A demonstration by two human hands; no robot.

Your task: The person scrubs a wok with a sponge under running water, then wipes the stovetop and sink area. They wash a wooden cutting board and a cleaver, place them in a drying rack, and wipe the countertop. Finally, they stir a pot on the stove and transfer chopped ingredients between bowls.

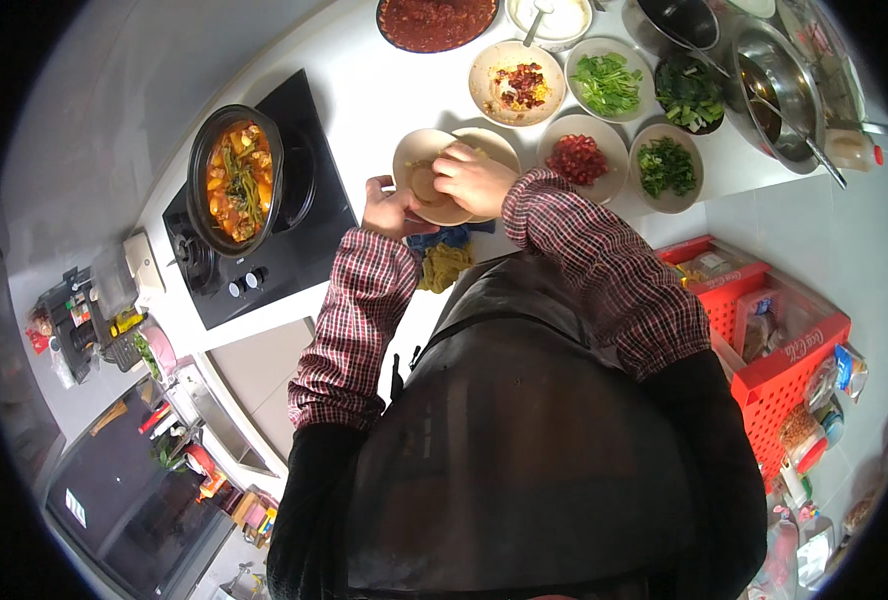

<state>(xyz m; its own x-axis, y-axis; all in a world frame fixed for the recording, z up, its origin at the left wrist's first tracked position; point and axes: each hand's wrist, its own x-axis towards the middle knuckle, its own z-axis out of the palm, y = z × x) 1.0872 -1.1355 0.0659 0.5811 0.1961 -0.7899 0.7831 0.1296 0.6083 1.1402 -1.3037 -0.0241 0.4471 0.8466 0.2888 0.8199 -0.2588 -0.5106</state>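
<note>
My left hand grips the near left edge of a cream bowl, its thumb at the rim. Inside that bowl lies a little pale residue. My right hand reaches over the bowl with its fingers bent down into it; whether they pinch anything is hidden. Partly under the right hand, a second cream bowl overlaps the first. To the right are a bowl of chopped red peppers and a bowl of chopped green herbs. Behind stands a bowl with dried chilli pieces and yellow bits.
A black pot of stew sits on the black glass cooktop at left. Blue and yellow cloths lie at the counter edge. Metal basins occupy the back right. Red plastic crates stand on the floor at right.
</note>
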